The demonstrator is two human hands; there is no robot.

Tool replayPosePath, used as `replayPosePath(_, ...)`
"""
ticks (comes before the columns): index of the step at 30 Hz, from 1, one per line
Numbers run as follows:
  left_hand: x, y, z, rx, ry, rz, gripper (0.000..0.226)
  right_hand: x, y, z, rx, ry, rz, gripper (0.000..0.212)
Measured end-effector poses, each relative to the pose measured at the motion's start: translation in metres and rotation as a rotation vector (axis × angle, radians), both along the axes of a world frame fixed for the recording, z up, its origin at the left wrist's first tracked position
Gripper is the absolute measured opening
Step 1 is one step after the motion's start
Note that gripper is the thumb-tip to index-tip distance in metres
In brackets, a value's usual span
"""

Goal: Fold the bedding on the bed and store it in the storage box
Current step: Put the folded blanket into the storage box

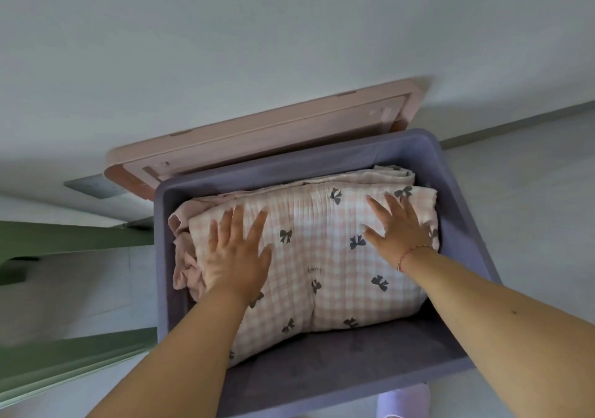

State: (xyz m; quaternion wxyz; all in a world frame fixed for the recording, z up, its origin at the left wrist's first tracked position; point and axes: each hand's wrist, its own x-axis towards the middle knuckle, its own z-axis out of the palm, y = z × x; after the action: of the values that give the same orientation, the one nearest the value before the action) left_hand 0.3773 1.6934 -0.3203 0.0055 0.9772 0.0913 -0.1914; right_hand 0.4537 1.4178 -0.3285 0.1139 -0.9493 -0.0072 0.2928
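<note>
The folded bedding [322,256] lies inside the purple box [460,250], filling its far part. The left hand [236,251] and right hand [399,224] press flat on it, fingers straight and spread, gripping nothing. At 12 o'clock from the box a pink lid [257,137] leans on the wall. At 9 o'clock stands green furniture [64,237], cut off by the edge. A lilac thing [405,401] at 6 o'clock is hard to make out.

Soft, even daylight; wide-angle warping at edges.

Home bedroom, folded gingham bedding [322,256] in purple storage box [322,163], pink lid [257,134] against white wall [225,31]
</note>
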Motion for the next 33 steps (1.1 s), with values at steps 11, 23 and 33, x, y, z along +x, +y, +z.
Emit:
replayPosePath(11, 0.042, 0.070, -0.134, -0.118, 0.254, 0.003, 0.066, 0.074, 0.033, -0.111, -0.233, 0.200, 0.265, 0.062)
replayPosePath(23, 0.043, 0.066, -0.181, -0.128, -0.071, 0.074, 0.058, 0.064, 0.025, -0.164, -0.151, 0.134, 0.238, 0.059)
replayPosePath(33, -0.027, 0.037, -0.183, -0.195, -0.067, 0.099, 0.101, 0.031, -0.005, -0.158, -0.238, -0.166, 0.116, 0.078)
